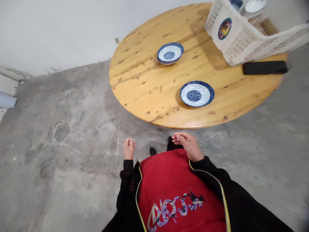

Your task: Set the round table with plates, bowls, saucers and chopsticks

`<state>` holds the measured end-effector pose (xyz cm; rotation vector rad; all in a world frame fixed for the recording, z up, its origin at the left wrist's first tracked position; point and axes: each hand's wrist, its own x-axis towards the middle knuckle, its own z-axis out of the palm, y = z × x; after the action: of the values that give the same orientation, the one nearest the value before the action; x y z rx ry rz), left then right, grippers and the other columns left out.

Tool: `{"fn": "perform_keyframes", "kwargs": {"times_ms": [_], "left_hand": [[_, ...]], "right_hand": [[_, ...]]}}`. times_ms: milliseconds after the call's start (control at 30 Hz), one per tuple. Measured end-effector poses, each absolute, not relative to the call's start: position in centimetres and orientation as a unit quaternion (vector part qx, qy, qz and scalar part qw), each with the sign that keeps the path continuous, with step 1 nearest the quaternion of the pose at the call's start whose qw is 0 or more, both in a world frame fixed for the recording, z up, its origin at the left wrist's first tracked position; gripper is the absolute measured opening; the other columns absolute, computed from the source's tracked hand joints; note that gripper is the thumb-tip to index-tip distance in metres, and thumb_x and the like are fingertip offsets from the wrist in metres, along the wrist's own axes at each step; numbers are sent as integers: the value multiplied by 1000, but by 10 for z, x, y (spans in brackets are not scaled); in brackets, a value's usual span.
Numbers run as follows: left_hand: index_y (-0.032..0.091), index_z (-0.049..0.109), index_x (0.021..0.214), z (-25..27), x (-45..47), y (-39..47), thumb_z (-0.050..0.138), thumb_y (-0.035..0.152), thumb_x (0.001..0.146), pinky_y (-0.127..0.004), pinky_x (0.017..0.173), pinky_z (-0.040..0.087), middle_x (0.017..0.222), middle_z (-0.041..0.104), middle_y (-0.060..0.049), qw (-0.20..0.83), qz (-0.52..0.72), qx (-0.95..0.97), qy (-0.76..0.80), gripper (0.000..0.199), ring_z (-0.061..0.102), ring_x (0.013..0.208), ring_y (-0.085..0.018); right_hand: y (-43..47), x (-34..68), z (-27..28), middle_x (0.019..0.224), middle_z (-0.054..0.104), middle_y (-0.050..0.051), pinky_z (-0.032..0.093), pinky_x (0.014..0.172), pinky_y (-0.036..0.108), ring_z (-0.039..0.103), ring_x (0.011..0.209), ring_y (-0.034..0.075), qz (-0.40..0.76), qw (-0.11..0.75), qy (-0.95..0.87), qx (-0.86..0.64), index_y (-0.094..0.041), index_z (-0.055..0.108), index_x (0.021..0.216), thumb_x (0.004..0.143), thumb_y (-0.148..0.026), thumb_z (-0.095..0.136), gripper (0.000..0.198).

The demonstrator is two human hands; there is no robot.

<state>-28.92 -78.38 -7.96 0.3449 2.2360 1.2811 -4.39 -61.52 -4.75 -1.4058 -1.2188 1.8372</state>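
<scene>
My left hand [129,149] hangs in front of my body, its fingers curled in and nothing visible in them. On the other side, my right hand [189,145] is near the table's front edge, fingers loosely bent and slightly apart, holding nothing. Neither hand touches the round wooden table [145,96]. Closest to my right hand is a blue-rimmed white plate [196,93] lying on the tabletop. Farther back and to the left sits a small stack of similar blue-and-white plates [169,53].
At the table's right stands a white plastic basket [238,38] with bowls [255,6] inside. A black flat object [265,67] lies in front of it. Behind the table is a white wall [60,29]; the floor [72,129] is grey concrete.
</scene>
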Motion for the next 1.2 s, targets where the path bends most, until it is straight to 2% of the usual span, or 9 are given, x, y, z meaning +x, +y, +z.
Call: {"fn": "perform_keyframes", "kwargs": {"times_ms": [233,467,733,933,1200], "left_hand": [[20,62,79,-91,-303,-784,57,49,80,-27,60,48,67,65,-1,272,490,131,818,30,58,56,-14],[21,65,83,-79,-354,-746,56,51,83,-29,63,49,71,66,-3,252,463,177,831,32,60,59,-16],[23,63,81,-37,-423,-623,54,44,86,-28,64,48,72,66,-2,275,425,282,815,23,61,62,-16],[22,62,81,-27,-445,-533,53,41,88,-28,65,48,71,65,-2,302,401,356,788,23,62,62,-16],[20,61,81,-21,-474,-447,51,37,89,-27,64,47,71,65,-1,329,374,406,766,21,62,60,-15]], "right_hand": [[-610,-80,-42,75,73,7,54,58,28,65,62,17,691,238,-442,-521,-19,70,78,61,-58,81,44],[-584,-136,-52,73,72,6,53,55,29,66,60,18,718,225,-435,-494,-20,64,69,62,-60,79,44],[-507,-176,-48,77,73,8,56,60,32,67,66,20,697,309,-387,-518,-20,71,76,64,-61,79,44],[-426,-198,-45,79,72,8,56,64,31,67,69,20,661,368,-396,-521,-20,70,77,68,-56,77,38],[-326,-216,-46,78,71,5,53,57,27,63,62,15,593,416,-414,-551,-18,69,76,68,-44,73,27]]}}
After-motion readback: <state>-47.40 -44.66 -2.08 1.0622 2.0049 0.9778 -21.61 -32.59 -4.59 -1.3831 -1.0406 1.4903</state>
